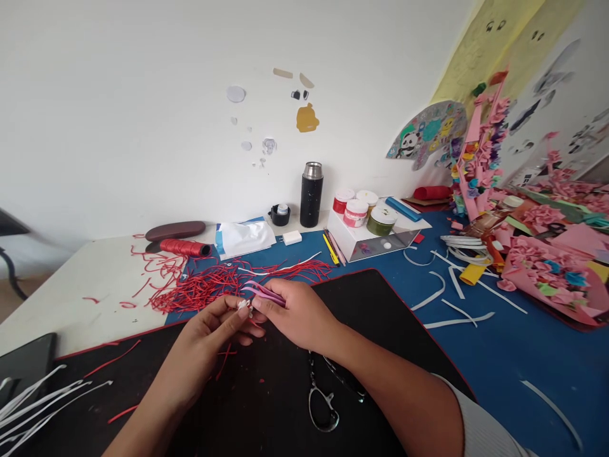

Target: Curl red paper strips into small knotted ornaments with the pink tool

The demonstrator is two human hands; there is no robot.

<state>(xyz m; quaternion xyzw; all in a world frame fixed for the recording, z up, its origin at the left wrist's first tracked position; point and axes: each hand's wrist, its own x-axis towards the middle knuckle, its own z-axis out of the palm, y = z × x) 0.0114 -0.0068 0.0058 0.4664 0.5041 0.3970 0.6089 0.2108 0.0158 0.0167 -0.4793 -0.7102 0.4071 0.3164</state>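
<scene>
My left hand [209,339] pinches a small white knotted piece [244,307] between thumb and fingertips, above a black mat [266,406]. My right hand [297,311] is closed on pink tweezers [269,295], right beside the white piece. Fingers partly hide both the piece and the tweezers, so I cannot tell whether they touch. Below my right forearm lies a pair of eyeglasses [326,426], partly covered by the arm. Behind my hands is a heap of cut red cords [197,289].
A red thread spool [185,247], a black flask [311,197] and paint jars [382,220] on a white box [341,240] stand at the back. White strips [459,320] and pink paper flowers [537,260] lie right; more white strips [42,406] lie left near a dark phone [35,358].
</scene>
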